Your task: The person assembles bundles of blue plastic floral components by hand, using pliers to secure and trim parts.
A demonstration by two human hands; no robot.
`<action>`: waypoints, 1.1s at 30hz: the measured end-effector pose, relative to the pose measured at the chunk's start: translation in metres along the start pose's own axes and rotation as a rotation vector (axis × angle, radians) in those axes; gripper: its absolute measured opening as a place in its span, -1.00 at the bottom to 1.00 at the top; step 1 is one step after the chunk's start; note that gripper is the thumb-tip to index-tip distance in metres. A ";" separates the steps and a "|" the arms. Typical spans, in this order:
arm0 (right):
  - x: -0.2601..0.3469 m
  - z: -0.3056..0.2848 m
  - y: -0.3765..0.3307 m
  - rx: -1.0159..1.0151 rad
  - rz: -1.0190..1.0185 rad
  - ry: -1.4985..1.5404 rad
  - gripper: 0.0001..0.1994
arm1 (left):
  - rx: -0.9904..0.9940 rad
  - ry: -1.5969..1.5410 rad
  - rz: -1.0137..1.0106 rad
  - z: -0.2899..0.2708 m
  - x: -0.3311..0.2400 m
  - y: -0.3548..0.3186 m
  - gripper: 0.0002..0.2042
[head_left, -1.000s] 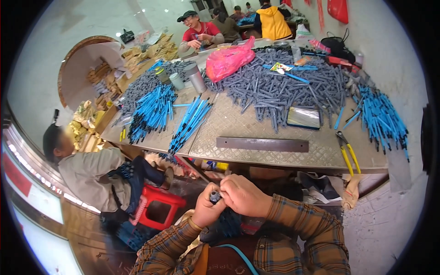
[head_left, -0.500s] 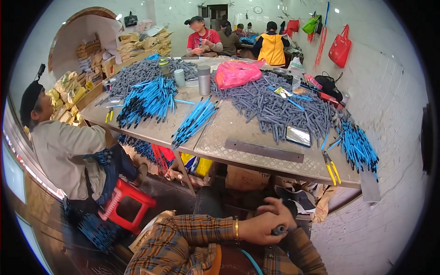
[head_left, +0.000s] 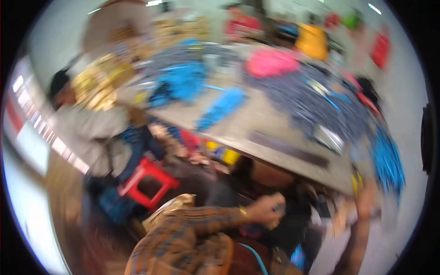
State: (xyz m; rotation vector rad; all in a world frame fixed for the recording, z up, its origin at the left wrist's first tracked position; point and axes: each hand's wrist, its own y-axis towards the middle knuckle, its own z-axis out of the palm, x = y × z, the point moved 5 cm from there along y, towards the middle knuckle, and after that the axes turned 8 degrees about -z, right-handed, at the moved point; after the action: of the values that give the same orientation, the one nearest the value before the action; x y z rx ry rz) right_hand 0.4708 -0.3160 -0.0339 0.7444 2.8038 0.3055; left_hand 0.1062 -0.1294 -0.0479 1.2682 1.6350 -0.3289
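The whole picture is smeared by motion. My left hand (head_left: 265, 211), with a gold bracelet at the wrist, is closed above my lap. A dark grey tube-like piece (head_left: 277, 207) shows at its fingers. My right arm reaches out to the table's near right corner. The right hand (head_left: 366, 192) there is too blurred to show its fingers. Nearest to it are the yellow-handled pliers (head_left: 356, 179) at the table edge and a bundle of blue rods (head_left: 387, 158) hanging over the right end.
On the table (head_left: 229, 123) lie a heap of grey pieces (head_left: 302, 98), more blue rods (head_left: 222, 107), a dark flat bar (head_left: 288, 147) and a pink bag (head_left: 272, 63). At the left a co-worker (head_left: 91, 133) sits by a red stool (head_left: 149, 183). Other people are at the back.
My view has swung, so the table appears tilted. My right hand has left the left one and moved out to the table's right corner. The left hand still grips the grey piece.
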 end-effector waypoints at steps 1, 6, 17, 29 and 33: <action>-0.029 0.017 -0.008 -0.135 0.183 0.012 -0.59 | 0.077 -0.257 -0.081 0.012 -0.001 -0.002 -0.83; 0.006 -0.007 0.022 -0.186 0.120 -0.192 -0.69 | 0.014 -0.285 -0.183 0.002 -0.002 -0.015 -0.82; 0.151 -0.091 0.023 0.399 0.148 1.202 -0.81 | -0.037 -0.287 -0.321 -0.059 0.019 -0.018 -0.85; 0.247 -0.123 -0.001 -0.117 -0.813 0.249 -0.82 | 0.070 -0.324 -0.365 -0.032 0.018 -0.016 -0.81; 0.248 -0.121 0.003 -0.168 -0.826 0.220 -0.82 | 0.108 -0.319 -0.417 -0.030 0.019 -0.016 -0.81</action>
State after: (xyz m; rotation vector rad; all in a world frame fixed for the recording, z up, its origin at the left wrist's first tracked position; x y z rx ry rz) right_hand 0.2297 -0.2050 0.0421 -0.5213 2.9349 0.4668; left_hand 0.0773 -0.1038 -0.0550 0.8867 1.6071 -0.8411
